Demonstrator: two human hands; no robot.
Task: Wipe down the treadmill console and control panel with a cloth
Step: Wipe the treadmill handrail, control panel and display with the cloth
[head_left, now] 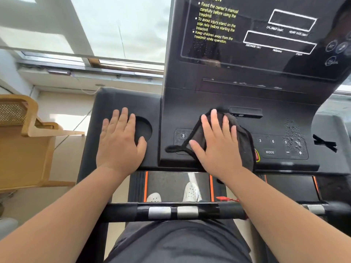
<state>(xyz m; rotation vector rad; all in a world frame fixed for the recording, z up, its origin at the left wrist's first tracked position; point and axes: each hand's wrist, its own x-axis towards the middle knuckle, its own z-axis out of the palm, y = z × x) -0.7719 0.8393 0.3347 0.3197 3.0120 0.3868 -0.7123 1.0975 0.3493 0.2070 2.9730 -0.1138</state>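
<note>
A black treadmill console [266,88] rises ahead, with a glossy display [281,29] above and a button panel [275,147] below. Water droplets sit on the panel's right buttons. A dark cloth [245,141] lies over the panel's middle. My right hand [218,143] presses flat on the cloth with fingers straight and spread. My left hand [119,141] rests flat on the left tray, beside a round cup holder [146,128], and holds nothing.
A black handlebar [171,211] with silver sensor pads crosses in front of my body. Below it are the treadmill belt [171,185] and my white shoes. A wooden chair [24,141] stands at the left, and a window fills the upper left.
</note>
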